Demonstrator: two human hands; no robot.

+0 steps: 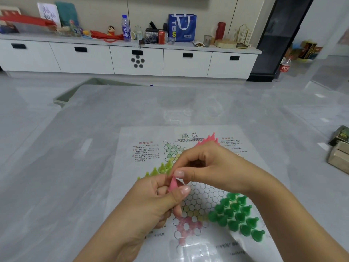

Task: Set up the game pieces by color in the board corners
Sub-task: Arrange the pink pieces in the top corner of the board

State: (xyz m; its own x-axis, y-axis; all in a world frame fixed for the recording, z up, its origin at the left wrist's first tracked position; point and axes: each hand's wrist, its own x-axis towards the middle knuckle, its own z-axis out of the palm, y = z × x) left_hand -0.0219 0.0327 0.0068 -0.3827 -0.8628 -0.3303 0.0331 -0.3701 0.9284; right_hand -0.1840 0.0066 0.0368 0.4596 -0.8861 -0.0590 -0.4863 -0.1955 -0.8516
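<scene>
A paper Chinese-checkers board [200,197] lies on the grey table in front of me. Both hands meet above its middle. My left hand [151,203] grips a pink cone piece [172,185] between thumb and fingers. My right hand [207,165] pinches the tip of the same pink piece with thumb and forefinger. Several dark green pieces [238,216] fill the board's near right corner. Yellow-green pieces [160,168] stand in a row at the left corner, partly hidden by my hands. Pink pieces [209,138] stand at the far corner behind my right hand.
The grey table [85,167] extends left and far. Boxes [340,148] sit at its right edge. A pale bin [75,93] stands past the far left corner. A white cabinet [132,59] with bottles, a can and a blue bag lines the wall.
</scene>
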